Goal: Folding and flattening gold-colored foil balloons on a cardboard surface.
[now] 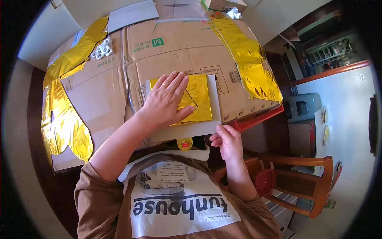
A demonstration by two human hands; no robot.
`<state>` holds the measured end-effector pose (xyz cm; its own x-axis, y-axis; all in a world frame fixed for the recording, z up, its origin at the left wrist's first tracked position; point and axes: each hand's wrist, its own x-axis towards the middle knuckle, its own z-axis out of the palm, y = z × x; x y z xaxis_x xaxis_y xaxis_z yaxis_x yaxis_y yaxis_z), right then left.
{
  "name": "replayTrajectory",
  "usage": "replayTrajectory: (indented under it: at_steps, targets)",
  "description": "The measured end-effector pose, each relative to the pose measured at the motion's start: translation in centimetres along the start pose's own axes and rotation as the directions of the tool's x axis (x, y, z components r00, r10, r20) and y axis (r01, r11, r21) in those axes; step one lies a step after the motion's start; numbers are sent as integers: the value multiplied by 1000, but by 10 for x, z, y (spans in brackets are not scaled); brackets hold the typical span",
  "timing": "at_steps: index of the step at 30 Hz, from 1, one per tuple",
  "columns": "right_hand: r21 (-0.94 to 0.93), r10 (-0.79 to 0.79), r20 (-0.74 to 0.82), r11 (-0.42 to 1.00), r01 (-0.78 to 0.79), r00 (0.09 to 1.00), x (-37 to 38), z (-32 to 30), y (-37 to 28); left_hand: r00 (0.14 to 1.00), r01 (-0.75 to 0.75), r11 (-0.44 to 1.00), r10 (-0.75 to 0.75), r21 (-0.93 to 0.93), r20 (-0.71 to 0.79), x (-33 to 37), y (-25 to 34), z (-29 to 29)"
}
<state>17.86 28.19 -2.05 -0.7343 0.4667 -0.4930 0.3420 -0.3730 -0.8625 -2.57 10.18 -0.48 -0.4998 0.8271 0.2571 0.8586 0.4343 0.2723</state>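
My left hand (pixel 167 99) lies flat, fingers stretched out, on a folded gold foil sheet (pixel 201 101). Beneath the foil is a grey card (pixel 217 97), its edges showing at the right and along the near side. Thumb and fingers of my right hand (pixel 229 141) pinch the near right corner of that card. Part of the foil is covered by my left hand, so its whole shape cannot be seen. Both card and foil rest on a flattened cardboard box (pixel 159 55) near its front edge.
More gold foil pieces lie at the left (pixel 65 115) and the right (pixel 254 63) of the cardboard. A bunch of white rings (pixel 102 49) sits at the upper left, near another grey card (pixel 133 15). A white crumpled item (pixel 234 13) is at the back. A wooden chair (pixel 296 175) stands right.
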Motion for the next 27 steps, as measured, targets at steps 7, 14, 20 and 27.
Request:
replayTrajectory:
  at_steps: [7,14,20,27]
  targets:
    - [-126,-102,-111,988,88,989,-2,-47,-25,999,20,999,-21,29,46,-3,0,0]
    - [-264,-531,-332,846,464,780,-6,-154,-79,1000,22,999,-23,33,16,-7,-2,7]
    - [47,-524,-198,839,542,828,74,-93,-121,1000,24,999,-24,22,-7,-8,-1,6]
    - [-693,-484,116,586,420,868,156,1,-116,999,37,999,-37,8,-37,-11,-1,7]
